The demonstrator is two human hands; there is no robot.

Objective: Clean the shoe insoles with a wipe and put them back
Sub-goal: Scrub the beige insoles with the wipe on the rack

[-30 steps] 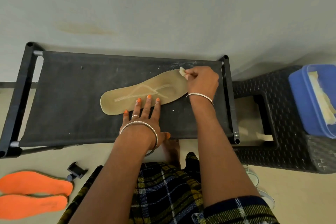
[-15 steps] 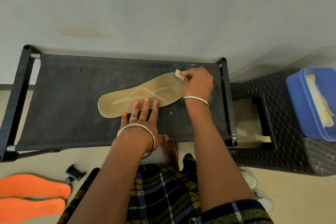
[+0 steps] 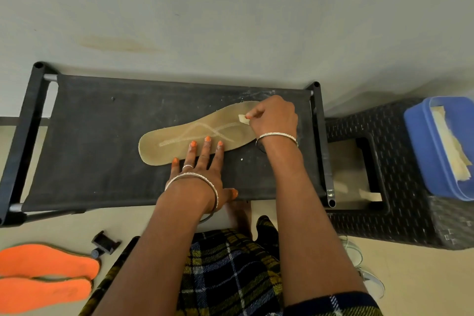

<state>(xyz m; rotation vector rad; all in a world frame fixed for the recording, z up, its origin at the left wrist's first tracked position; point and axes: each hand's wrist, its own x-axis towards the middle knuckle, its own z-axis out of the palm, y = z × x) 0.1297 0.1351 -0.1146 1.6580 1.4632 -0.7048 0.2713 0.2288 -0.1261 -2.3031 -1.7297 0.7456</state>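
1. Lying flat on the black fabric desk (image 3: 102,149), the tan insole (image 3: 166,151) runs left to right, with a pale looping line across its top.
2. The left hand (image 3: 202,172) presses on the insole's near edge with straight, spread fingers. Its grip is apart and holds nothing.
3. The right hand (image 3: 275,118) sits over the insole's right end. Its grip is clamped on a small pale wipe (image 3: 243,119), pinched at the fingertips and touching the insole.
4. Two orange insoles (image 3: 46,277) lie side by side on the floor at lower left, well apart from the tan one.
5. A blue tub (image 3: 420,149) holding pale sheets stands on a dark woven stool (image 3: 400,226) just beside the desk's right end.
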